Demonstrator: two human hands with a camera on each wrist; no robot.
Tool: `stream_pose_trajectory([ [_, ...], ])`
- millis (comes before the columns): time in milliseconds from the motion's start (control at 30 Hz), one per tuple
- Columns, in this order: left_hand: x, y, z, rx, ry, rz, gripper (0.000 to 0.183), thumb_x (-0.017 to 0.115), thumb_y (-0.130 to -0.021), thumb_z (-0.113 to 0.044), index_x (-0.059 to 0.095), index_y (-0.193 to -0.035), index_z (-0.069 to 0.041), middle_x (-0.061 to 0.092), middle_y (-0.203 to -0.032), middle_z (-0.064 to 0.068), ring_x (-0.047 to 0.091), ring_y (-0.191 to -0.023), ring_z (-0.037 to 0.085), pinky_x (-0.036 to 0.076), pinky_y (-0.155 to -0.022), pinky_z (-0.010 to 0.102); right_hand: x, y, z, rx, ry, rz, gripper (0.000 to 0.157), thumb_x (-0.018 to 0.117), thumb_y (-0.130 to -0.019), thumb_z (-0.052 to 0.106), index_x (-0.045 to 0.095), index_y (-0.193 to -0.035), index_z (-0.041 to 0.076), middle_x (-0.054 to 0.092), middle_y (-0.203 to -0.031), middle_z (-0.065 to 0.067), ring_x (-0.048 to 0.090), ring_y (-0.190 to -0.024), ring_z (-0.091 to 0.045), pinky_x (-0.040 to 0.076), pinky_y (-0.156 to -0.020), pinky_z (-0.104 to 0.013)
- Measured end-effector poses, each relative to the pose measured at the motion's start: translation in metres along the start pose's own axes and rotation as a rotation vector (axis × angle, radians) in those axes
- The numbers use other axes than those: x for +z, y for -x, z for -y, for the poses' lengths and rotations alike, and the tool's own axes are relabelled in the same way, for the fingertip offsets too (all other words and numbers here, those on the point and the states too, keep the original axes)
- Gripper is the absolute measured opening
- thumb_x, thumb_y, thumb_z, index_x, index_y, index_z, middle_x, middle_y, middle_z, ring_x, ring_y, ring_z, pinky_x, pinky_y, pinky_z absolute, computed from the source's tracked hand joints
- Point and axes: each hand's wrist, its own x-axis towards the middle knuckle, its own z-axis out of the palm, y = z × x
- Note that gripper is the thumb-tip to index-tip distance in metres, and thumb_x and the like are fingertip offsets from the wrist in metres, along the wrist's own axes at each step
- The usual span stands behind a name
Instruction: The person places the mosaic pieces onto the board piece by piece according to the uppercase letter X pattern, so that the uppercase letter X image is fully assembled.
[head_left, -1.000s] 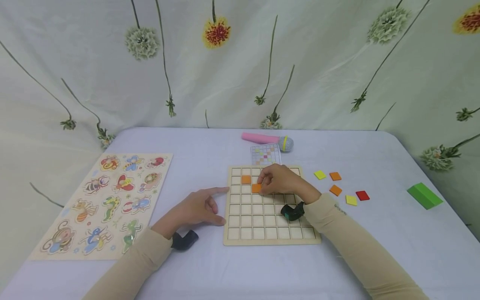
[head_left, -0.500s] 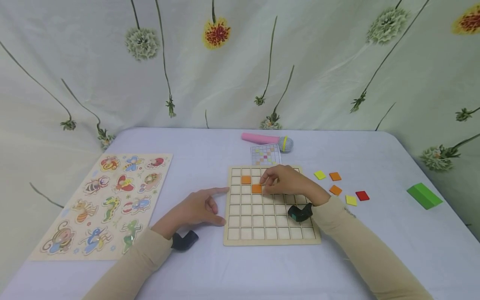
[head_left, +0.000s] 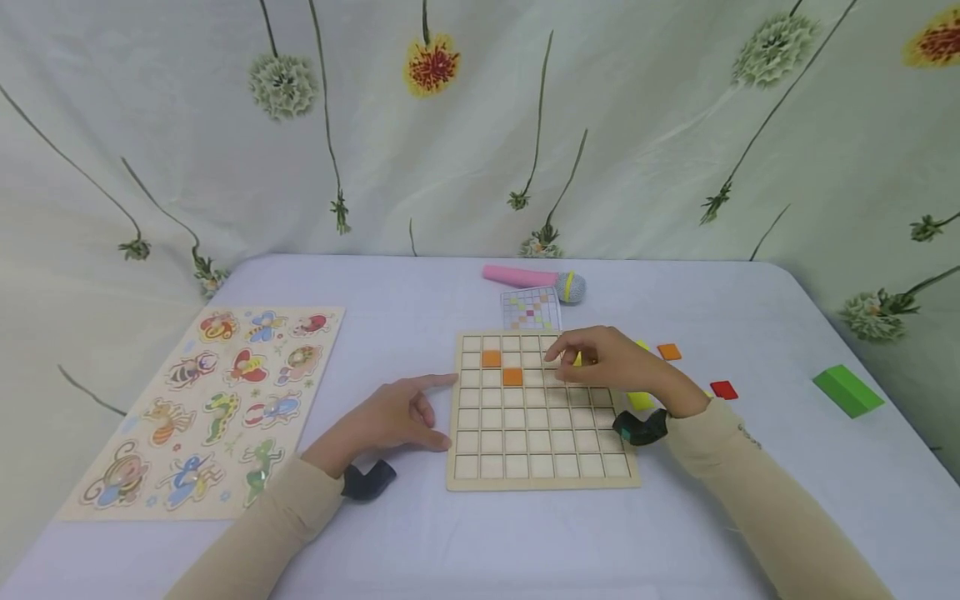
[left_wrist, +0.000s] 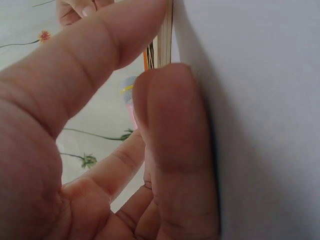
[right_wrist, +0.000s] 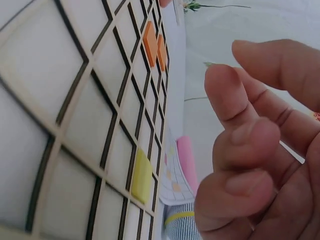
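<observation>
My left hand (head_left: 397, 414) lies at the left edge of the wooden grid board (head_left: 480, 485), its extended index finger and thumb at the frame. In the left wrist view, these fingers stand close to the board's edge (left_wrist: 164, 45). Over the board's upper right part hovers my right hand (head_left: 611, 362), fingers loosely bent and holding nothing. Two orange square tiles, one upper (head_left: 491, 358) and one lower (head_left: 512, 377), sit diagonally in the grid. A yellow tile (right_wrist: 141, 175) lies in another cell, partly hidden behind the right hand in the head view.
Right of the board lie loose tiles: orange (head_left: 670, 352), red (head_left: 724, 389) and yellow (head_left: 640, 401), some partly covered by the right arm. A green block (head_left: 849, 392) is farther right. Behind the board are a pattern card (head_left: 531, 308) and pink microphone (head_left: 521, 276). An insect puzzle board (head_left: 217, 417) lies left.
My right hand has let go of the lower orange tile, which stays in its cell, and has moved right across the board. My left hand has stayed in place.
</observation>
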Motion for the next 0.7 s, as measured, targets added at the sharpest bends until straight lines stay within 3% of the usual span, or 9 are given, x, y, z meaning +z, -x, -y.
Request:
stream_pose_trajectory([
  [300,0.000,-0.001,0.003,0.003,-0.001,0.000,0.092,0.098,-0.078,-0.014,0.054,-0.160,-0.012,0.063,-0.091,0.007,0.056,-0.076,0.021,0.047,-0.069,0.033,-0.009,0.023,-0.010,0.004,0.005,-0.023,0.021,0.078,-0.099,0.006,0.074,-0.117,-0.003,0.071,-0.090,0.001,0.048,-0.062,-0.011,0.042,-0.064,-0.025],
  [700,0.000,-0.001,0.003,0.009,0.010,0.001,0.093,0.098,-0.078,-0.014,0.054,-0.160,-0.012,0.063,-0.090,0.007,0.056,-0.076,0.021,0.047,-0.070,0.033,-0.027,0.052,-0.026,0.096,-0.046,0.051,0.025,0.076,-0.097,0.005,0.074,-0.120,-0.004,0.064,-0.091,0.000,0.047,-0.065,-0.009,0.039,-0.062,-0.024],
])
